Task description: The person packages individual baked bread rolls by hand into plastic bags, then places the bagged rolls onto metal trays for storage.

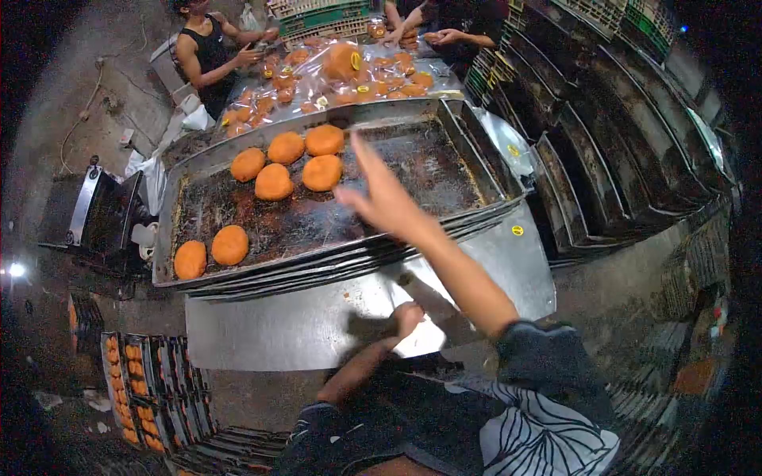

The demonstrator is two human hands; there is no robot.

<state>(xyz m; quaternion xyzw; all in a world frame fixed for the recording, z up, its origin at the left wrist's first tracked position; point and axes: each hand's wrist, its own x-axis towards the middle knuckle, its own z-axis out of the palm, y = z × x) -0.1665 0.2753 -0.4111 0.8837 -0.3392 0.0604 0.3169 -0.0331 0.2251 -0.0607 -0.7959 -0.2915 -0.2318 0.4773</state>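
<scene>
My right hand (pixel 385 198) reaches over a large dark baking tray (pixel 397 182), blurred, thumb apart from its outstretched fingers and nothing visible in it. Several round orange-brown buns lie on the tray's left part. Closest to my fingers are a bun (pixel 322 173) and another bun (pixel 325 140) behind it. Two more, including this bun (pixel 230 245), sit near the front left corner. My left hand (pixel 408 319) is closed low over the steel table (pixel 270 333), in front of the tray; what it holds, if anything, I cannot make out.
More trays are stacked underneath. Bagged buns (pixel 341 63) cover the far table, where a person (pixel 208 55) sits at left and another person's hands (pixel 448 37) work at right. Tray racks (pixel 595 135) line the right side. A bun-filled rack (pixel 131 381) stands lower left.
</scene>
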